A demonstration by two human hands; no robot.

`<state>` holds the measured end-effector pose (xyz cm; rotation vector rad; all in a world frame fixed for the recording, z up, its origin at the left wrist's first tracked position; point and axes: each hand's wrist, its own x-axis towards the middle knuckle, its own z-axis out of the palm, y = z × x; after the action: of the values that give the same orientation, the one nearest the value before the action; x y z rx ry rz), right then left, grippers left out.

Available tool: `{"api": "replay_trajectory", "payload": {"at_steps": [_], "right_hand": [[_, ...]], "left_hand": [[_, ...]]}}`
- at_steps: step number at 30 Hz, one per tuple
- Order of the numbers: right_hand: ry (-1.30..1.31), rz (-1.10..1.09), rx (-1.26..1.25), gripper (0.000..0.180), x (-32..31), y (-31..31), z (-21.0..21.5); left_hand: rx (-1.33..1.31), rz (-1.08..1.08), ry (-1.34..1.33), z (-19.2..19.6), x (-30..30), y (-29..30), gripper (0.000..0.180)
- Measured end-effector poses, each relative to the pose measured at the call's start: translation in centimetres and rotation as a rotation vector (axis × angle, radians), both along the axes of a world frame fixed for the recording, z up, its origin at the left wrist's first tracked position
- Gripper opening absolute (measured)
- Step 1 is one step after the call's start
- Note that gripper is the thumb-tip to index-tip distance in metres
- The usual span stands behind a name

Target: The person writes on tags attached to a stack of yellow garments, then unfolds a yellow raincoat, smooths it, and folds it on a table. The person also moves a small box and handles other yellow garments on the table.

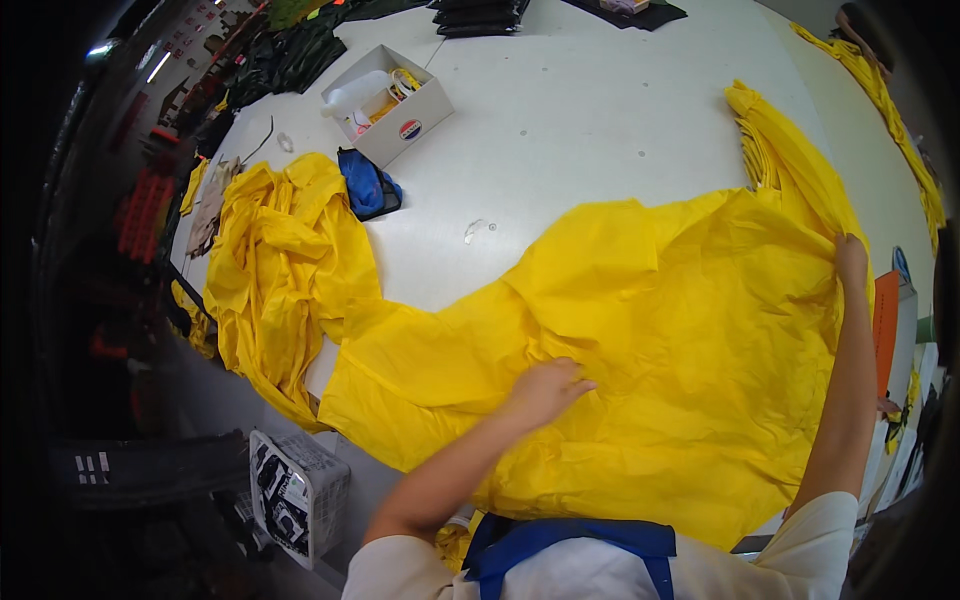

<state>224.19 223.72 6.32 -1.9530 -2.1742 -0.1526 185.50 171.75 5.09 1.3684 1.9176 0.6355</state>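
Note:
A wide sheet of thin yellow fabric (700,330), perhaps part of a garment, is spread wrinkled over the white table in front of me. My left hand (550,388) lies on its middle, fingers stretched toward the right, holding nothing that I can see. At the far right edge, my right hand (851,260) is closed on a fold of the fabric; its fingertips are partly hidden. Beyond that hand, a bunched, layered yellow strip (775,150) runs away from me across the table.
Crumpled yellow fabric (285,250) is heaped at the left, beside a blue pouch (368,184). Farther back stands a white box (415,125) holding a bottle and small items. Black folded packs (478,16) sit at the far edge. Below left is a white basket (310,500); an orange board (885,330) stands right.

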Motion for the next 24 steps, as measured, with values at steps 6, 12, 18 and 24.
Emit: {"api": "replay_trajectory", "payload": {"at_steps": [6, 12, 18, 24], "right_hand": [[1.585, -0.163, -0.34, 0.02, 8.2, 0.1, 3.9], [1.758, 0.017, -0.16, 0.027, 16.7, 2.5, 3.9], [1.741, 0.013, -0.165, 0.049, 5.1, 0.9, 3.3], [0.931, 0.28, -0.008, 0.058, -4.4, -17.6, 5.1]], "left_hand": [[0.656, 0.544, -0.85, 20.2, -19.0, -16.6, 0.043], [0.537, 0.66, -0.573, 27.4, -26.6, -14.6, 0.033], [0.204, 1.045, 0.353, 23.5, -32.0, 2.7, 0.071], [0.441, 0.351, 0.826, 8.3, -21.7, -0.1, 0.077]]}}
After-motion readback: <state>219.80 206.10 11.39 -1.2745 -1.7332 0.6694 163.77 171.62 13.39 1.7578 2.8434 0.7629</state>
